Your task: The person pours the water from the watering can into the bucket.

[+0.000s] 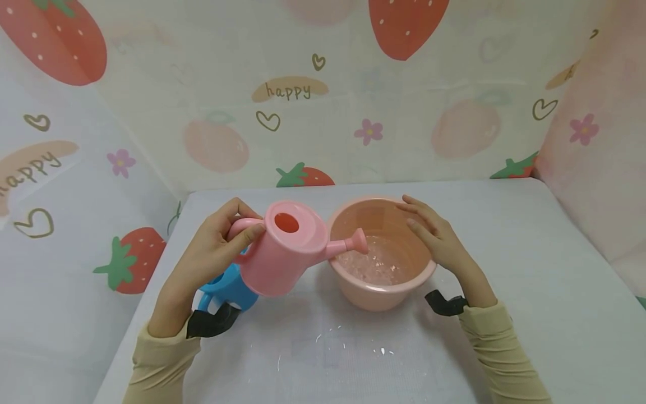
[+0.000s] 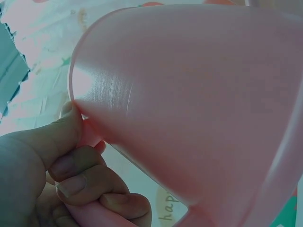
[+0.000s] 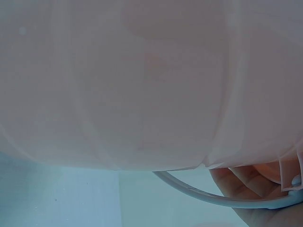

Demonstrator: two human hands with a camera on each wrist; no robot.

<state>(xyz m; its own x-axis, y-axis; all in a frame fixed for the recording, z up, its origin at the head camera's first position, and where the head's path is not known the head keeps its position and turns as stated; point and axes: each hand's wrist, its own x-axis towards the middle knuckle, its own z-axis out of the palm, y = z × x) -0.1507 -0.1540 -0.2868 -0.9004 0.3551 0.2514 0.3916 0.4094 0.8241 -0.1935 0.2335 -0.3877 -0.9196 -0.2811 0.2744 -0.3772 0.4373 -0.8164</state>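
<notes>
My left hand point(image 1: 209, 249) grips the handle of a pink watering can point(image 1: 282, 258), which is raised and tilted to the right. Its spout, ending in a flared rose, reaches over a peach-pink bucket point(image 1: 386, 300). Rippled, glinting water point(image 1: 378, 261) lies inside the bucket. At the bucket's right side, my right hand point(image 1: 439, 235) holds the rim, with the thumb over the inside. A pale carrying handle point(image 3: 222, 201) passes by its fingers in the right wrist view. Up close, the left wrist view has fingers curled at the can's handle.
A blue watering can point(image 1: 234, 286) stands behind and below the left hand, partly hidden by the pink can and the wrist. Water drops point(image 1: 383, 352) dot the white table point(image 1: 530, 269) in front of the bucket. Strawberry-printed sheets point(image 1: 393, 95) enclose the table at the back and sides.
</notes>
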